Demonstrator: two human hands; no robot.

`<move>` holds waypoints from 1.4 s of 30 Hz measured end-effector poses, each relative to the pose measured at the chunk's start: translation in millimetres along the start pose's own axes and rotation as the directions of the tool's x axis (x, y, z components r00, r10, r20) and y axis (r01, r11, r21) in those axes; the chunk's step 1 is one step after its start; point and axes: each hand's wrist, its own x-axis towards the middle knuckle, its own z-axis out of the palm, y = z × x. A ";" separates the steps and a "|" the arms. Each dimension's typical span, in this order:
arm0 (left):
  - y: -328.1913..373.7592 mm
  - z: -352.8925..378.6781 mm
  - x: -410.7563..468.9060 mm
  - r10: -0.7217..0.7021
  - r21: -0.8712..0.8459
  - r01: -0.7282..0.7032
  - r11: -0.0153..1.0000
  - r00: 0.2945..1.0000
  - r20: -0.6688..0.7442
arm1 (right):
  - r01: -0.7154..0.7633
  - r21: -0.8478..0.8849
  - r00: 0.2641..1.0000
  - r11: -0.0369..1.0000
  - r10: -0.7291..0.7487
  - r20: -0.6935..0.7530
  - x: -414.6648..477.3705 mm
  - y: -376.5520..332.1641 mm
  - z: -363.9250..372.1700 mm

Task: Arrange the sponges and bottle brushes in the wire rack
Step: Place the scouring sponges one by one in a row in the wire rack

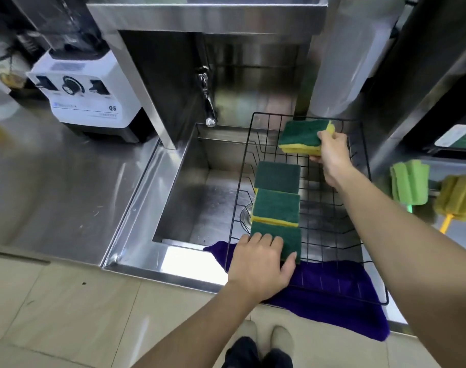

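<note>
A black wire rack (370, 197) spans the right side of the sink. Three green-and-yellow sponges lie in a column along its left side: far (277, 177), middle (276, 207), near (290, 236). My left hand (261, 266) rests fingers-down on the near sponge. Above the rack's far end, my right hand (333, 152) grips a small stack of sponges (302, 136). Two bottle brushes lie on the counter to the right, a green one (410, 183) and a yellow one (457, 197).
A purple cloth (333, 296) lies under the rack's near edge. The steel sink (197, 197) has a faucet (208, 102) at the back. A white blender base (85, 99) stands on the left counter. A steel shelf unit (426, 83) rises at the right.
</note>
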 end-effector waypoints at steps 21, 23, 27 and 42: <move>1.0 -2.6 0.8 -0.019 -0.016 0.020 1.000 0.999 0.036 | 0.026 -0.212 0.993 0.977 -0.001 0.118 11.1 18.8 13.0; 0.9 -2.5 0.7 -0.021 -0.024 0.021 0.999 0.999 0.033 | 0.064 -0.284 0.989 0.957 -0.023 0.144 13.6 17.1 8.2; 0.7 -1.3 0.1 -0.014 -0.034 0.015 0.999 1.000 0.025 | 0.021 -0.148 0.982 0.989 0.008 0.191 16.3 13.8 -0.9; 0.1 -1.3 -0.4 -0.010 -0.051 0.012 0.999 1.000 0.027 | 0.032 -0.190 0.954 0.981 0.027 0.299 16.9 19.5 8.4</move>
